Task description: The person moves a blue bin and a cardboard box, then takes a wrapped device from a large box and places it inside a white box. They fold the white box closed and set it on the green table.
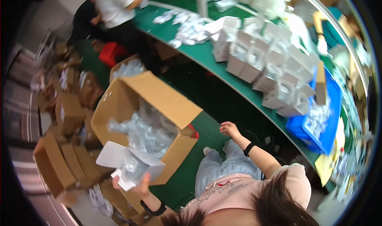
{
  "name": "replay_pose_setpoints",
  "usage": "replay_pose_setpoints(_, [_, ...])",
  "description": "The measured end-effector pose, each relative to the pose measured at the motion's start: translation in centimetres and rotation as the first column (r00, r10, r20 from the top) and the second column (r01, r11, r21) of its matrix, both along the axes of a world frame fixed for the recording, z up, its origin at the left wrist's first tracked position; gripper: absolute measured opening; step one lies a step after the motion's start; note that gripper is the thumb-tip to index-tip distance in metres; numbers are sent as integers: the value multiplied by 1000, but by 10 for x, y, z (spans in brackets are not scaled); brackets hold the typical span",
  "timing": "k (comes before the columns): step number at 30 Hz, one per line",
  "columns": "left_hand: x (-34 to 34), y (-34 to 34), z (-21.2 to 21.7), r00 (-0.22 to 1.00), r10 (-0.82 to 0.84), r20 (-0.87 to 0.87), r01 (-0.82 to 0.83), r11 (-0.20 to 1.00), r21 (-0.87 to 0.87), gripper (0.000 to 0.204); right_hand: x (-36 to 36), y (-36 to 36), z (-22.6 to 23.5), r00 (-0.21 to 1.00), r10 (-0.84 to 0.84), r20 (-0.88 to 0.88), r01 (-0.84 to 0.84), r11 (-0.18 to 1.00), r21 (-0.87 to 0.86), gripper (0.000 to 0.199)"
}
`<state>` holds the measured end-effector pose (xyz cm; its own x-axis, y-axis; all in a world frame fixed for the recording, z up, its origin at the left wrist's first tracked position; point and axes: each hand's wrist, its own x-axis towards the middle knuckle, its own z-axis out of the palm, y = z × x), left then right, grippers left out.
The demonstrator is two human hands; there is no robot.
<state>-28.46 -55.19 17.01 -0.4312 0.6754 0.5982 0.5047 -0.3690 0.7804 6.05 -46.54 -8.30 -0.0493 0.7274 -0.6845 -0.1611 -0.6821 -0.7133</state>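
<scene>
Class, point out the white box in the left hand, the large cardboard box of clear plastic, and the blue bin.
White box [152, 171], head view: side wall.
Large cardboard box [163, 97], head view: long flap.
Blue bin [296, 126], head view: outer wall.

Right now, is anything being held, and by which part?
The left hand holds an open white box by its end nearest the person; the right hand holds nothing.

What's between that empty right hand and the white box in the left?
In the head view, green floor and the large cardboard box's side show between the right hand and the white box.
</scene>
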Motion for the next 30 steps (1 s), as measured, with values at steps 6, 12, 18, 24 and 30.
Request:
replay_pose_setpoints(6, [106, 68, 6, 856, -496, 143, 488, 868, 87, 95, 41, -37, 120, 894, 367, 256, -443, 806, 393, 29])
replay_pose_setpoints(12, [220, 139, -23, 579, -797, 171, 814, 576, -73, 92, 149, -38, 261, 810, 199, 552, -541, 617, 571, 21])
replay_pose_setpoints(18, [301, 189, -92, 407, -907, 104, 910, 394, -127, 85, 277, -50, 315, 784, -368, 500, -97, 723, 684, 16])
replay_pose_setpoints(24, [337, 219, -146, 400, -912, 87, 881, 357, -310, 85, 412, -59, 251, 385, -510, 769, 99, 852, 515, 22])
replay_pose_setpoints(30, [361, 227, -159, 433, -895, 111, 855, 368, -366, 85, 462, -49, 126, 37, -167, 985, -109, 979, 170, 26])
